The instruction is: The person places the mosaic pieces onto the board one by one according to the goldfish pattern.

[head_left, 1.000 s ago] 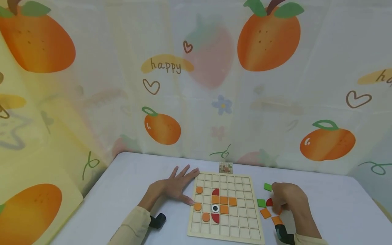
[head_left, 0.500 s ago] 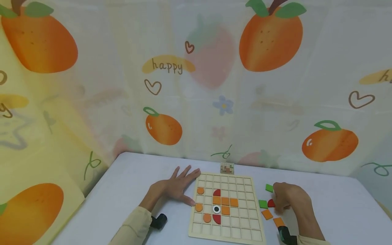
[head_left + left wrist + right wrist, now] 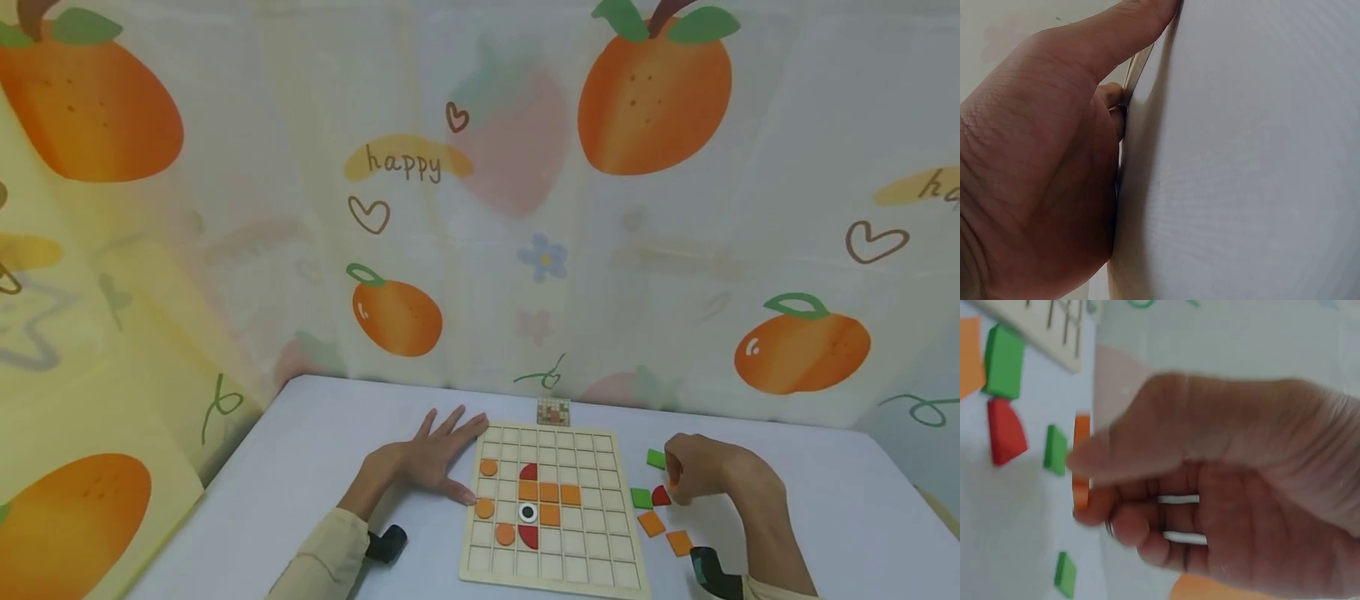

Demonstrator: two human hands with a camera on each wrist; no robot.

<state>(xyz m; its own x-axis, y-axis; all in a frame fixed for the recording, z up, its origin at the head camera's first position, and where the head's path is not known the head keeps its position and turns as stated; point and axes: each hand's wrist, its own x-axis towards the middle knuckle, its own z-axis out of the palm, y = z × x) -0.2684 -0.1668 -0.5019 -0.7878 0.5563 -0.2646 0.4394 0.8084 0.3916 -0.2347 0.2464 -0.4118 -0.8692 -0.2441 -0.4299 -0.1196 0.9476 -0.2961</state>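
- Backdrop sheet, fruit-printed: hung behind the table, cut off at top and sides.
- Table, white: lay beneath both hands, cut off at the near edge.
- Gridded board, pale: lay flat, part-filled, to the left of the right-hand grip.
- Left hand: rested with fingers spread at the board's left edge, touching it with the thumb; held nothing. Showed mostly as palm in the left wrist view.
- Right hand: stood beyond the board's right edge; pinched an orange piece between thumb and finger, with no spare gap. Could not be told whether raised or touching the table.
- Picture card: lay just past the board's far edge, with print too small to read.
- Loose orange squares, two: lay beside the board's near right edge.
- Loose green squares: numbered three in the right wrist view, only two in the head view.
- Loose red quarter: lay between board and right hand.
- Orange piece, as gripped: stood edge-on, long side upright in the right wrist view; part-covered by the thumb, with outline untellable. Judged decisive: lay right of the board, across loose tiles, in the right hand and well apart from the left.
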